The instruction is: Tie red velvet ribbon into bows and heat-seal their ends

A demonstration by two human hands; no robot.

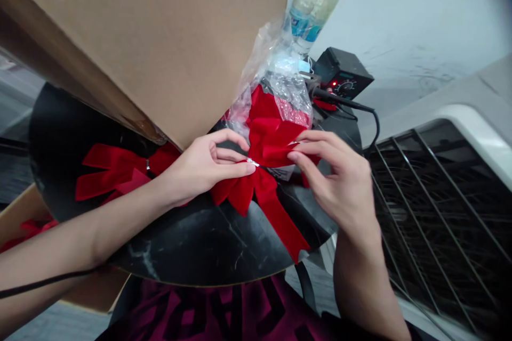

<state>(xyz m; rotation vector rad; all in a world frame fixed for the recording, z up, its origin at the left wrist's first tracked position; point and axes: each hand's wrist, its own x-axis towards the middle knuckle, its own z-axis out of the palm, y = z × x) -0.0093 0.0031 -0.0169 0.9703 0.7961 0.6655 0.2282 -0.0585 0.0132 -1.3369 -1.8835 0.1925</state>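
Note:
A red velvet bow (264, 181) lies on a round black marbled table (200, 245). My left hand (204, 168) pinches the bow's centre where a thin silver wire tie shows. My right hand (336, 181) has its fingers curled on the bow's right loop, pinching the fabric. A second red bow (116, 170) rests on the table to the left, beside my left forearm.
A large cardboard box (160, 37) overhangs the table's back left. A clear plastic bag of red bows (280, 90) and a water bottle (316, 0) stand behind the bow. A black heating station (344, 77) with a cable sits further back. A dark wire rack (440, 213) is on the right.

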